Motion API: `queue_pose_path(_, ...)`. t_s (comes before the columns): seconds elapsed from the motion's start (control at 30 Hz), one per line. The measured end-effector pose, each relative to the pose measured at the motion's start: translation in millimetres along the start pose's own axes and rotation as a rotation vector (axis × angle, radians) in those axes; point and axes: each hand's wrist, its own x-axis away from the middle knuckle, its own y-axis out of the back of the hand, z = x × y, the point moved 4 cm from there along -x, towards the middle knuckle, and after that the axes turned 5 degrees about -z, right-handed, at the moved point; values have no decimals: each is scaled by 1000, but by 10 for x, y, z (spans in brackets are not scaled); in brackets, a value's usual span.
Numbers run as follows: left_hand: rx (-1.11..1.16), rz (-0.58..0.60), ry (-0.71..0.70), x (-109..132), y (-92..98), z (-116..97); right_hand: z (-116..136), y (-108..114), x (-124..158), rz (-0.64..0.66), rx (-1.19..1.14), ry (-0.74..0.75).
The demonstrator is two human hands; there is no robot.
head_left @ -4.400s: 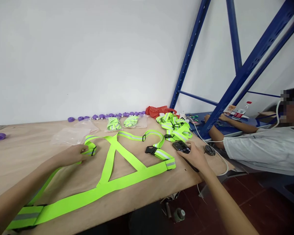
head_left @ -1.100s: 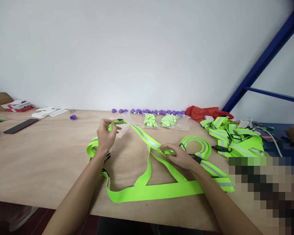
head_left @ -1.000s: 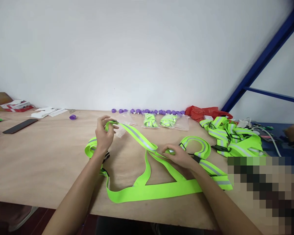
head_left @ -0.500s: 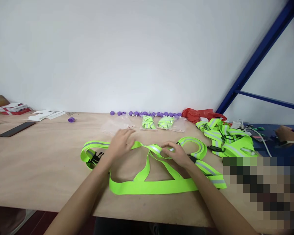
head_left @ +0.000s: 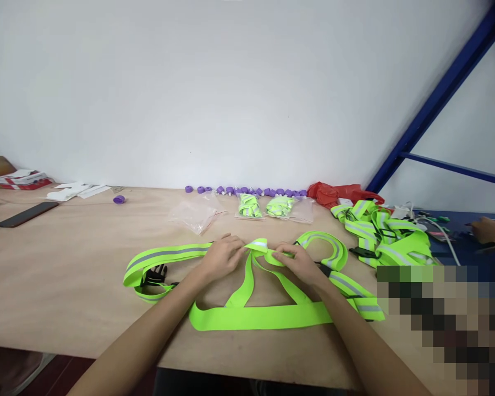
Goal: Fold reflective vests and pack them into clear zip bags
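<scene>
A neon-green reflective vest [head_left: 259, 318] made of straps lies spread on the table in front of me. My left hand [head_left: 223, 257] is closed on its upper strap, left of the point where the straps meet. My right hand [head_left: 299, 260] pinches the strap just right of that same point. A black buckle [head_left: 154, 275] shows inside the looped strap on the left. On the right, more strap curls behind and beside my right wrist. The fingertips of both hands are partly hidden by the hands themselves.
Two bagged green strap bundles [head_left: 249, 205] lie near the wall, with clear bags [head_left: 193, 213] beside them. Purple caps [head_left: 231, 191] line the wall. A heap of green straps [head_left: 379, 231] and a red bag [head_left: 334, 193] are at right; a dark phone-like slab [head_left: 28, 214] lies left.
My left hand has moved right and down and closed on the strap near the junction. The left strap has straightened and shifted. My right hand stays almost in place.
</scene>
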Motion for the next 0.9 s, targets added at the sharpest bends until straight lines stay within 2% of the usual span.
queue_pose_path(0.1, 192, -128, 80, 8, 99, -31, -67, 1, -25, -89, -222, -104)
queue_pose_path(0.2, 395, -229, 122, 27, 170, -82, -75, -24, -23, -77, -341, -182)
queue_pose_path(0.27, 523, -265, 161, 33, 198, -91, -5, 3, 2, -74, -282, -152)
queue_pose_path(0.37, 637, -305, 249, 28, 215, -38, 143, 82, 68, -90, -58, -52)
queue_pose_path(0.47, 639, -342, 335, 20, 217, 50, 211, 132, 109, -133, 132, 9)
queue_pose_path(0.6, 655, -408, 386, 23, 261, 120, 135, 124, 78, -174, -2, 41)
queue_pose_path(0.7, 642, -433, 370, 27, 331, 134, 28, 109, 39, -166, -28, -32)
queue_pose_path(0.9, 464, -554, 234, 58, 506, 158, 20, 187, 40, -184, 197, -43)
